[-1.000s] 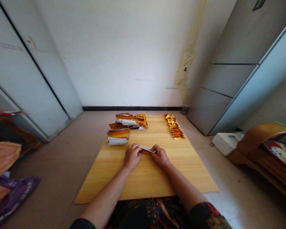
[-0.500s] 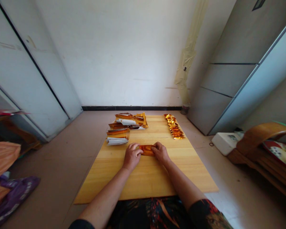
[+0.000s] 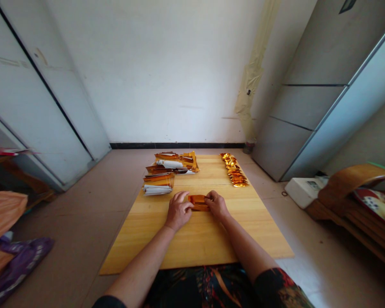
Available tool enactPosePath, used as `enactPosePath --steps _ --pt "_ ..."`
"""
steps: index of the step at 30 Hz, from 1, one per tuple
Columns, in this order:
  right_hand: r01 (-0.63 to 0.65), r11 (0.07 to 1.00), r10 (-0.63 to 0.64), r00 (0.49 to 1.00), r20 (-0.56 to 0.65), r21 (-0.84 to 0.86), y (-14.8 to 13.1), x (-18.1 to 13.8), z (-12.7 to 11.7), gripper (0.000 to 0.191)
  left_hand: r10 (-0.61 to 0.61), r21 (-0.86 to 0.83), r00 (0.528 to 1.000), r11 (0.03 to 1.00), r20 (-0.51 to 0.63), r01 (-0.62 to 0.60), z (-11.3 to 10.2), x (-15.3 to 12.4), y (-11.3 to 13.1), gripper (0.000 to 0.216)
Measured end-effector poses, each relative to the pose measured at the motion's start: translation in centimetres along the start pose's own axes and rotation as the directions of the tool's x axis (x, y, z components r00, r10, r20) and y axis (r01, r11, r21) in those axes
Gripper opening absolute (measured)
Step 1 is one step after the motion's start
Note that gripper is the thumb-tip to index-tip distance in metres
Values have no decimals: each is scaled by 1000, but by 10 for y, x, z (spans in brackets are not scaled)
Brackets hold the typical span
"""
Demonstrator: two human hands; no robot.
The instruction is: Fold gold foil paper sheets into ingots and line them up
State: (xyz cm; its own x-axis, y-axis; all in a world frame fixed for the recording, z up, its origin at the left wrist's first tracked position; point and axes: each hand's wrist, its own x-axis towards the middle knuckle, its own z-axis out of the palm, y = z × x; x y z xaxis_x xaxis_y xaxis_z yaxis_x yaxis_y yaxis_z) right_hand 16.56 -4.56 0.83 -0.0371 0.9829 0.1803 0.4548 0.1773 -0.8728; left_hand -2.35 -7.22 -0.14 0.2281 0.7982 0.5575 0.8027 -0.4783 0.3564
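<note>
A folded gold foil paper (image 3: 198, 202) lies on the wooden board (image 3: 195, 239) between my hands. My left hand (image 3: 177, 210) pinches its left end, with the outer fingers raised. My right hand (image 3: 216, 203) is curled on its right end, fingers pressed on the fold. Stacks of gold and white foil sheets (image 3: 160, 182) lie beyond my left hand, with more sheets (image 3: 176, 162) further back. A row of folded gold pieces (image 3: 235, 173) runs along the board's far right.
The board lies on a tiled floor. A grey cabinet (image 3: 321, 107) stands at right, with a white box (image 3: 304, 191) and a wooden chair (image 3: 356, 188) beside it. Bags (image 3: 9, 252) lie at left by a sliding door (image 3: 35, 107).
A second ago the paper showed its white side, lifted between my hands. It now lies gold side up and folded narrower, and my left fingers have shifted on its end.
</note>
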Motion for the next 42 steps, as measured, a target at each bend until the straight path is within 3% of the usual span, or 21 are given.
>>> enactPosePath --steps 6,10,17,21,25,28,29,32,34,38,42 --pt "35 998 -33 999 -34 60 3 0 1 15 -39 -32 999 999 -33 38 -1 0 -1 32" --pt "41 992 -40 999 -15 121 7 2 0 12 -37 -1 999 999 -27 37 1 -1 -2 23" --pt "23 999 -22 1000 4 -30 9 -3 -2 4 -3 97 999 995 47 -1 0 0 6 18" --pt "35 992 -35 999 2 -121 10 -2 -3 19 4 117 996 993 93 -15 -1 0 8 15" --pt "-35 992 26 997 -72 -118 13 -4 -8 35 -14 132 994 991 110 0 1 -1 7 16" --pt "-15 986 -10 989 -150 -167 14 -11 -18 16 -32 111 992 994 118 19 3 -1 6 27" --pt "20 979 -49 989 -140 -203 14 -14 -21 10 -31 103 992 994 121 19 3 -1 6 31" --pt "138 951 -145 989 -7 -278 16 -24 -28 23 -13 106 991 994 136 -1 3 -1 7 32" --pt "181 941 -170 983 63 -286 16 -27 -29 22 0 113 989 993 147 -17 3 -1 7 28" --pt "189 900 -164 982 97 -392 15 -26 -26 26 7 146 985 989 174 -33 3 -1 10 32" --pt "200 771 -136 979 150 -605 10 -27 -23 31 -12 167 982 986 187 -20 2 -1 12 33"
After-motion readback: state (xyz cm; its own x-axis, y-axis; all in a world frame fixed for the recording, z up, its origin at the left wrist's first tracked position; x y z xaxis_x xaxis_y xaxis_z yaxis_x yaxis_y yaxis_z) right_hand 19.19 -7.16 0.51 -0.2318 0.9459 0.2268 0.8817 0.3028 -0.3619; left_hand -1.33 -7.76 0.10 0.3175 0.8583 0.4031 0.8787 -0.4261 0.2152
